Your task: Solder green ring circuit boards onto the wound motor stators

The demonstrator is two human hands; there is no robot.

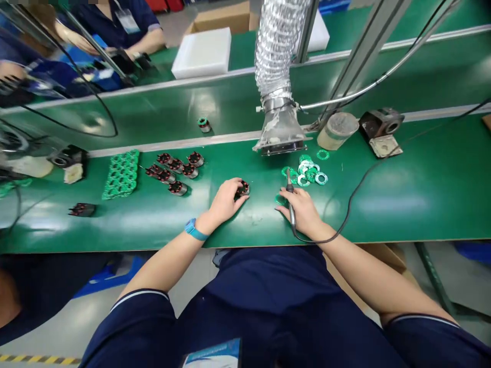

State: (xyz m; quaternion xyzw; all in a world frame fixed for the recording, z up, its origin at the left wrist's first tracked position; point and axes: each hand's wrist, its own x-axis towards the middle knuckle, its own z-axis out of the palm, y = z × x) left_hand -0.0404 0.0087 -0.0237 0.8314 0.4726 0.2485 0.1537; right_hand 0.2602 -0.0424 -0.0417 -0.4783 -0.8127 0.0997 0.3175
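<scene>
My left hand (227, 199) is closed around a small black motor core (243, 189) with copper windings, resting on the green table. In my right hand (303, 208) is a soldering iron (291, 202), its tip pointing away from me and its cable trailing over the forearm. A green ring (281, 200) lies by the right fingertips; whether they touch it I cannot tell. Just beyond that hand is a loose pile of green and white rings (309, 171). Several more motor cores (175, 165) stand grouped to the left of my left hand.
A foil duct (278, 51) hangs above the table's middle. Behind the rings are a round container (337, 131) and a soldering iron holder (381, 128). A green honeycomb tray (121, 174) lies left. Across the partition, a person's arms (146, 43) are at work near a white foam block (202, 52).
</scene>
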